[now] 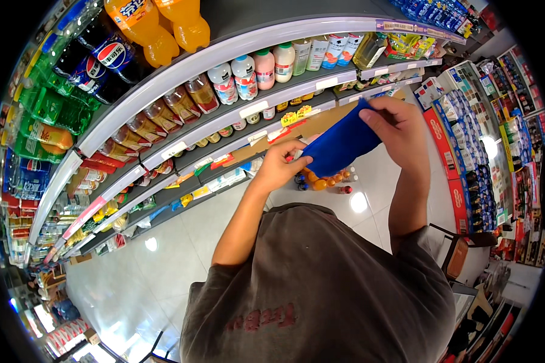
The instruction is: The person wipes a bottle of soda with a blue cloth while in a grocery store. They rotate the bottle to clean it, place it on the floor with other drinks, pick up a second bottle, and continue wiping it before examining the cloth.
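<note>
A blue cloth (345,142) is stretched between my two hands in front of the shelves. My left hand (278,164) pinches its lower left corner between thumb and fingers. Something small, red and white, shows beside those fingers; I cannot make out whether it is held. Higher up, my right hand (399,124) grips the cloth's upper right end, thumb on the near side. Beyond and below the cloth, several bottles (327,183) with orange and dark contents stand on the floor, partly hidden by it.
Curved store shelves (321,85) run along the left and far side, with rows of drink bottles (245,77). Large orange soda bottles (188,27) are on the top level. To the right stand stacked packs in red trays (445,145) and a brown-seated chair (457,254).
</note>
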Demonstrator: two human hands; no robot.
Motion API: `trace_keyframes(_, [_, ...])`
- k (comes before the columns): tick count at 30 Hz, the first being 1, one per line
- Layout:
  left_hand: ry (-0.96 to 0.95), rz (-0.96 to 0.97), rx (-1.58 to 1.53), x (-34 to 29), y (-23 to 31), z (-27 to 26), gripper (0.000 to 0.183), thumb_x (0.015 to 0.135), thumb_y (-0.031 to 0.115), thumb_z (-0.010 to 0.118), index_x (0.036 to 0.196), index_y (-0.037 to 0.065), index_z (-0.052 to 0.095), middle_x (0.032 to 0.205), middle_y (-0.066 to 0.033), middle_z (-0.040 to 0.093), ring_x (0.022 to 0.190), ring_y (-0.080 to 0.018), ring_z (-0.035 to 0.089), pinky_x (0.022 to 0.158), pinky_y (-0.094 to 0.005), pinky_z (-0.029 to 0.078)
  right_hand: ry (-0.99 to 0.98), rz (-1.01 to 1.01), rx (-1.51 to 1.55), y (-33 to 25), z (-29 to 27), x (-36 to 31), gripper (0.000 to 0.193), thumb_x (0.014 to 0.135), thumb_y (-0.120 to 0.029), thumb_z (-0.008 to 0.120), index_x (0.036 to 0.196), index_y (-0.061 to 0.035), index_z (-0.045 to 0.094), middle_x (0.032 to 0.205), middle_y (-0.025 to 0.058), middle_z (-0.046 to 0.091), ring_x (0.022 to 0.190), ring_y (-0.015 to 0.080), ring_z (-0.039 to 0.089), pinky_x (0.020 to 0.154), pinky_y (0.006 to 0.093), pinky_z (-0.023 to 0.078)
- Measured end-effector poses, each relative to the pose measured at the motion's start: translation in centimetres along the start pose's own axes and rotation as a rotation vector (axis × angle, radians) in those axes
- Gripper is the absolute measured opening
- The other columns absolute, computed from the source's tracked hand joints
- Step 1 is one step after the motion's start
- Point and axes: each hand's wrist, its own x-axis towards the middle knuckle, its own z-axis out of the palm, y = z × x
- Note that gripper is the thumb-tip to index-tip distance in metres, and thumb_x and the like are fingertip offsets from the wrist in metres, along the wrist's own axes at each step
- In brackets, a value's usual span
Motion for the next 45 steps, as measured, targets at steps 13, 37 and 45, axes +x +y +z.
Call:
trace_keyframes(13, [0.184, 0.340, 0.135, -1.2, 16.6, 0.6, 0.035, 0.090, 0.002, 0.066, 0.124, 0.002, 0.057, 0.092, -0.0045, 0.063, 0.083, -0.0091, 0.056, 0.077, -0.0240, 0.047, 0.305, -0.091, 0.453, 2.2, -8.5, -6.6, 0.012, 0.095, -0.009, 0.064, 0.099, 0.0016, 0.067, 0.085, -0.0014, 0.065, 0.077, 0.0034, 0.055, 0.069, 0.0182, 0.044])
trace_keyframes(37, [-0.111, -0.163, -0.358, 7.4, 18.9, 2.8, 0.045, 0.084, -0.007, 0.055, 0.128, 0.002, 0.050, 0.109, -0.0127, 0.065, 0.081, -0.0127, 0.063, 0.071, -0.0225, 0.050, 0.022, -0.074, 0.104, -2.6, 1.4, -7.0, 0.029, 0.084, -0.018, 0.063, 0.108, -0.0049, 0.056, 0.094, 0.0077, 0.061, 0.085, 0.0210, 0.062, 0.071, 0.0341, 0.050])
trace_keyframes(45, [0.241, -0.140, 0.018, 6.2, 10.4, 4.4, 0.031, 0.088, 0.005, 0.060, 0.119, 0.000, 0.055, 0.108, -0.0087, 0.065, 0.091, -0.0176, 0.063, 0.078, -0.0294, 0.049, 0.096, -0.194, -0.410, -0.7, 1.6, -7.1, 0.048, 0.073, -0.018, 0.067, 0.117, -0.0030, 0.056, 0.108, 0.0152, 0.063, 0.093, 0.0334, 0.063, 0.078, 0.0408, 0.051])
